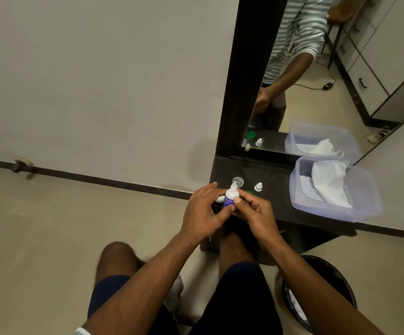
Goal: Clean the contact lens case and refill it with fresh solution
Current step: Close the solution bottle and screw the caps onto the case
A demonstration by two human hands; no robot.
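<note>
A small white solution bottle (231, 196) with a blue label stands upright over the dark table (278, 209), its nozzle uncovered. My left hand (205, 210) and my right hand (254, 211) both grip it from either side. The bottle's white cap (258, 187) sits on the table to the right. A clear round lens case part (238, 181) lies just behind the bottle. A green piece (249, 192) peeks out behind my right hand and a white piece (219, 199) shows under my left hand; both are mostly hidden.
A clear plastic tub (365, 209) holding white tissue (329, 184) stands at the table's right end. A mirror (317, 68) in a dark frame rises behind the table. A black waste bin (341, 281) sits on the floor at the lower right. My knees are under the table edge.
</note>
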